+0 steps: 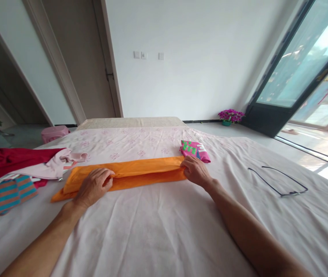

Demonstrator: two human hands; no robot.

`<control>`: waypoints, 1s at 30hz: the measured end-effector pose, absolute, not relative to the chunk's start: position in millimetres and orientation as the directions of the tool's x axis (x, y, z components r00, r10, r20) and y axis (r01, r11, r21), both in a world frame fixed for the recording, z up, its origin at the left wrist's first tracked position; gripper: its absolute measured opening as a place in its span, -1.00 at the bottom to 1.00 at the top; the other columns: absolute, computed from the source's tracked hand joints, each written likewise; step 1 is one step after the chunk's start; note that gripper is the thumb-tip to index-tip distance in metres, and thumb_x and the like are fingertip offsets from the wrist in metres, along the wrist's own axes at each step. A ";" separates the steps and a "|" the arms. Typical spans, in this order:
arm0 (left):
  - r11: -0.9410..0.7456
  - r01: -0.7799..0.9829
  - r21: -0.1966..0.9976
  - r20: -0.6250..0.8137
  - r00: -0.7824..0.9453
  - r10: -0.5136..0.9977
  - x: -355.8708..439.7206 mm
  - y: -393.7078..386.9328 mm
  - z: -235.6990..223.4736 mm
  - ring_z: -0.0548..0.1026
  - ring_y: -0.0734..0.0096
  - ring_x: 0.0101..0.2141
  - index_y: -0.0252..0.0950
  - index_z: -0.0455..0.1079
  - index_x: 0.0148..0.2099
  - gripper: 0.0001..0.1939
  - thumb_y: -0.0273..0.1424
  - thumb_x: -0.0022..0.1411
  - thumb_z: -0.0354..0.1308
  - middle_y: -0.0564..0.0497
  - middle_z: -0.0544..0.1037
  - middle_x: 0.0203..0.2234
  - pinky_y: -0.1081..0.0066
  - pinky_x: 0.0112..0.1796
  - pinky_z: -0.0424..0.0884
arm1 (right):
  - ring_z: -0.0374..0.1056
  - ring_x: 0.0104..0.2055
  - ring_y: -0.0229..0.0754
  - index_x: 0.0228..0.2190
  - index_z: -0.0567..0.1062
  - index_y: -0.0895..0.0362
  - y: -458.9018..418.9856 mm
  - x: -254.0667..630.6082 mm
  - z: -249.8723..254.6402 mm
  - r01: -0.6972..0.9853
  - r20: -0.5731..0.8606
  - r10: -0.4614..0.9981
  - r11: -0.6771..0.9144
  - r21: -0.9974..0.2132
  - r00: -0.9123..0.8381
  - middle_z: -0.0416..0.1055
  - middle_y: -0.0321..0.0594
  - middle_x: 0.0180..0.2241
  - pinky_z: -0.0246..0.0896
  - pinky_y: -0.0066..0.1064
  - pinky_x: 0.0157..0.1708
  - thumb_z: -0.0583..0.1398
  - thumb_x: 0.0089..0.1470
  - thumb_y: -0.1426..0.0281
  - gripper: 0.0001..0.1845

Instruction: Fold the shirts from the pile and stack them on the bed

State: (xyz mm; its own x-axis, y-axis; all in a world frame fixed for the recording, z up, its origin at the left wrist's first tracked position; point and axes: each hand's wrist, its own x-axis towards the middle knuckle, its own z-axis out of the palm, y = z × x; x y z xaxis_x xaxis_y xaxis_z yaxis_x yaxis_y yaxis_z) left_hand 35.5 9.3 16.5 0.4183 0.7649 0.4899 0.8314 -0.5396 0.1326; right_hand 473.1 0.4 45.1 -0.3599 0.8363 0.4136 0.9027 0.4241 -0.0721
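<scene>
An orange garment [149, 169], folded into a long flat strip, lies across the cloth-covered surface in front of me. Near its left part, my left hand [96, 184] pinches the upper layer's front edge between thumb and fingers. At the strip's right end, my right hand [195, 169] is closed on the same layer. Between the hands that edge is slightly lifted, with a darker fold beneath it. Just beyond my right hand sits a small folded pink garment [204, 154] with green and white print. What kind of garment the orange one is, I cannot tell.
A red garment [16, 161], a light pink one [47, 165] and a blue-and-brown striped one [5, 198] are heaped at left. Black-framed glasses [285, 192] lie at right on the pale bedsheet [158, 231]. A pink stool [54, 133] stands beyond the left edge.
</scene>
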 end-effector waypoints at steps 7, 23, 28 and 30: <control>-0.484 0.848 0.216 0.415 0.369 0.832 38.4 9.5 25.8 0.51 0.25 -0.22 -0.21 0.42 -0.27 -0.68 -0.19 0.36 -0.09 -0.04 0.57 -0.29 0.31 -0.11 0.36 | 0.38 -0.21 -0.15 -0.32 0.59 0.10 -2.8 470.0 53.8 0.916 0.316 0.908 0.348 -0.201 -0.276 0.52 -0.19 -0.27 0.17 -0.39 -0.21 0.05 0.05 0.52 -0.68; -0.563 0.827 0.018 0.135 0.555 0.821 95.3 52.6 -3.8 0.01 0.12 0.35 -0.18 0.02 0.41 -0.33 0.00 0.38 -0.20 -0.12 0.06 0.37 0.06 0.28 -0.08 | -0.29 0.43 -0.04 0.36 -0.05 0.17 35.9 419.9 17.2 0.922 0.008 0.924 0.383 -0.058 -0.383 -0.19 -0.11 0.40 -0.35 -0.10 0.36 -0.20 0.34 0.03 -0.27; -0.544 0.839 0.018 0.123 0.538 0.834 82.2 46.6 -2.0 0.01 0.12 0.35 -0.17 0.04 0.40 -0.32 0.02 0.36 -0.16 -0.13 0.08 0.36 0.06 0.28 -0.10 | -0.23 0.42 -0.01 0.35 0.02 0.21 32.0 443.1 9.2 0.937 0.075 0.934 0.349 0.003 -0.348 -0.11 -0.07 0.38 -0.30 -0.11 0.35 -0.17 0.35 0.10 -0.31; -0.522 0.853 0.015 0.099 0.519 0.849 70.5 39.5 2.0 -0.01 0.09 0.35 -0.18 0.05 0.40 -0.30 0.04 0.34 -0.15 -0.15 0.06 0.36 0.03 0.28 -0.11 | -0.22 0.41 -0.01 0.34 0.04 0.23 26.7 450.8 7.4 0.939 0.106 0.933 0.342 0.025 -0.343 -0.08 -0.05 0.37 -0.29 -0.11 0.35 -0.15 0.34 0.13 -0.32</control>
